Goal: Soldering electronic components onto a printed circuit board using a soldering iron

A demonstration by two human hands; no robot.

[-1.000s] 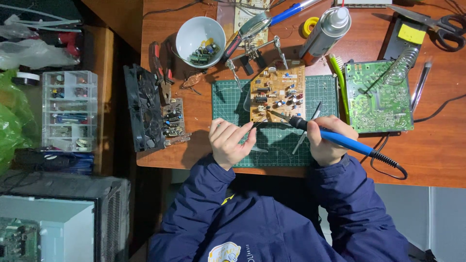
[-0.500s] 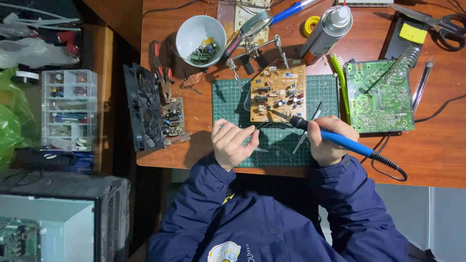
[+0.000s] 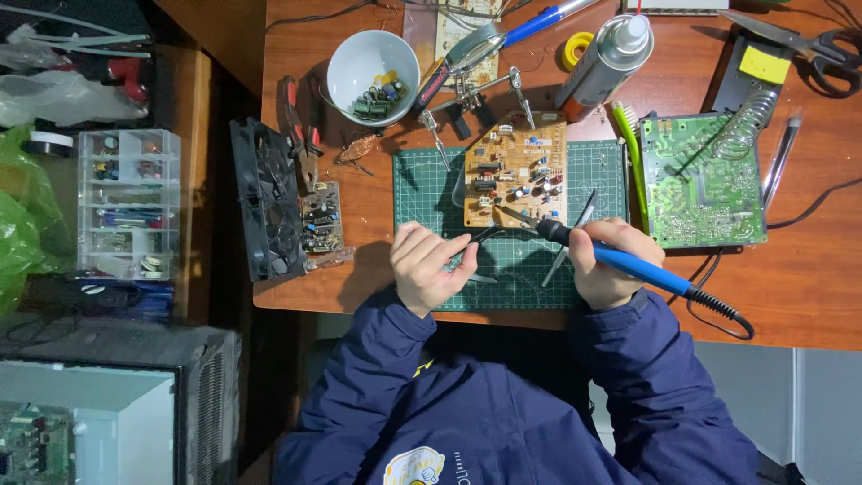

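Near the middle of the frame, the right hand (image 3: 603, 262) is closed around a blue-handled soldering iron (image 3: 620, 259), its grip clamped on the handle while the dark tip points up and left toward the lower edge of a tan circuit board (image 3: 515, 171). The iron's black cord trails off to the lower right across the wooden surface (image 3: 808, 269). The board lies on a green cutting mat (image 3: 521, 260) and carries many small parts; the clips of a helping-hands stand (image 3: 471, 99) reach down to its upper edge.

The left hand (image 3: 429, 265) sits just left of the iron, fingers curled together on a thin dark tool, tweezers (image 3: 480, 241) by the look of it, whose end points toward the iron's tip. A second slim metal tool (image 3: 567, 241) lies on the mat between the two hands.

To the right, a green circuit board (image 3: 700, 184) rests beside the mat, with a coiled iron stand (image 3: 752, 117) at its upper corner. In the upper part of the frame are a white bowl (image 3: 373, 65) holding loose components, a spray can (image 3: 603, 61), and scissors (image 3: 799, 40) in the far upper right. At the left edge of the surface stands a black fan (image 3: 262, 202), and further left a clear drawer organiser (image 3: 126, 202).
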